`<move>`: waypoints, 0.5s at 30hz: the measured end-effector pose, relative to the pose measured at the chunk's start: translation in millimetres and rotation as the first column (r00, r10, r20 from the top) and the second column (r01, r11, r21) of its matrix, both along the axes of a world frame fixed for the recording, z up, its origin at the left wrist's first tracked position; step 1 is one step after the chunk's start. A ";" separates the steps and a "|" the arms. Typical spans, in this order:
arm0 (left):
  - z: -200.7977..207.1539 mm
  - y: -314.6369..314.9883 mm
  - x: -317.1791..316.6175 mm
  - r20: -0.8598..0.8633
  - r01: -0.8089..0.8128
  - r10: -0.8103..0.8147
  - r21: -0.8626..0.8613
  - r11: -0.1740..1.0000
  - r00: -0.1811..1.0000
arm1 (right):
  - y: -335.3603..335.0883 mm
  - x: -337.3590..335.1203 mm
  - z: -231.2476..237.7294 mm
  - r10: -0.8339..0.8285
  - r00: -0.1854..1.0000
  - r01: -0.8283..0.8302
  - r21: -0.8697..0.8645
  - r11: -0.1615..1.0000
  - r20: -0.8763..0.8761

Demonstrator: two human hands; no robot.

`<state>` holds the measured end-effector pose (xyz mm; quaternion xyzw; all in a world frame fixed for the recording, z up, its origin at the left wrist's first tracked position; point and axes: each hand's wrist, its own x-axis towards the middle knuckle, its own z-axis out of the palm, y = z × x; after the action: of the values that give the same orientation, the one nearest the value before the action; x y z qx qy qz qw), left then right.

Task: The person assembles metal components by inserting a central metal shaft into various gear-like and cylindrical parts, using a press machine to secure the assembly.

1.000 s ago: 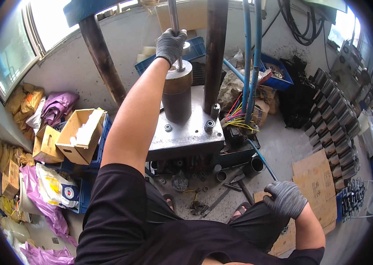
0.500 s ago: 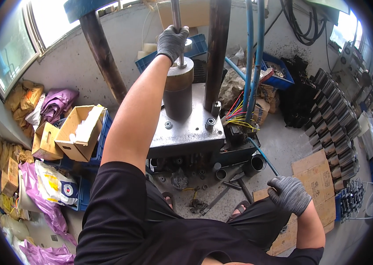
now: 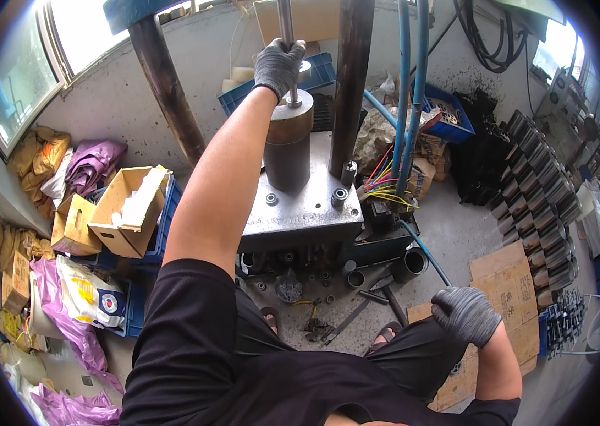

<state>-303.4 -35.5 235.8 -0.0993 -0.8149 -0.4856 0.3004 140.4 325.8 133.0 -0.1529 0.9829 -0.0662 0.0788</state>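
Between two dark columns (image 3: pixel 165 89), the metal table (image 3: pixel 296 216) carries a thick cylinder (image 3: pixel 289 163), already set upright on its top with a lighter band round the upper part. A steel rod (image 3: pixel 285 21), narrower, stands over it, its lower end meeting the middle of the cylinder's top face, so the two look lined up; how deep the rod sits, and how much of the work remains, cannot be read from here. The left arm stretches nearly straight, forward and up, and the gloved left hand (image 3: pixel 278 65) is wrapped around the rod just above the cylinder. The right arm is bent, held low beside the knee, its gloved right hand (image 3: pixel 466 316) clenched, seemingly around the near end of a slim blue lever (image 3: pixel 424 252); the fingertips are hidden.
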 end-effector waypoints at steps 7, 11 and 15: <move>-1.1 -0.1 -2.9 0.008 0.008 -0.008 0.012 1.000 1.000 | -3.1 0.5 4.2 0.030 0.996 -0.040 0.106 0.994 0.088; -2.3 -0.3 -3.2 -0.008 0.010 -0.010 0.012 1.000 1.000 | -5.0 -1.4 6.7 -0.002 0.999 0.000 -0.037 0.999 -0.049; -3.9 1.7 -1.3 -0.042 0.011 -0.009 0.030 0.999 0.999 | -4.3 -6.3 7.2 -0.045 0.976 0.025 -0.098 0.995 -0.211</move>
<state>-304.7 -33.8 231.9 -0.1088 -0.8005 -0.4973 0.3163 134.1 321.5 140.2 -0.1453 0.9840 -0.0972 -0.0356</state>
